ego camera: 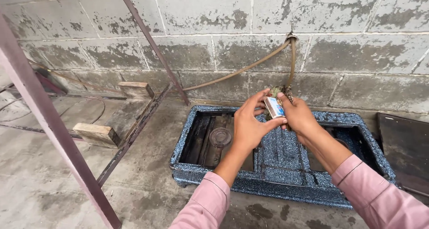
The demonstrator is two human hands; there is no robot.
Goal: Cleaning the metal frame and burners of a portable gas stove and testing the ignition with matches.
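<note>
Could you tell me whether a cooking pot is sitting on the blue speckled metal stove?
No, the blue speckled metal stove has its burner wells bare, and both hands hold a small rectangular box above it.

The stove (286, 166) is metal with a speckled blue coat, a bit shiny, and its burner (220, 137) looks rusty and dull. The small box (274, 107) in the hands looks like smooth printed card. The wall (339, 41) is rough grey block with peeling patches, the wood blocks (96, 134) look worn, and the sleeves (380, 197) are soft pink cloth.
</note>
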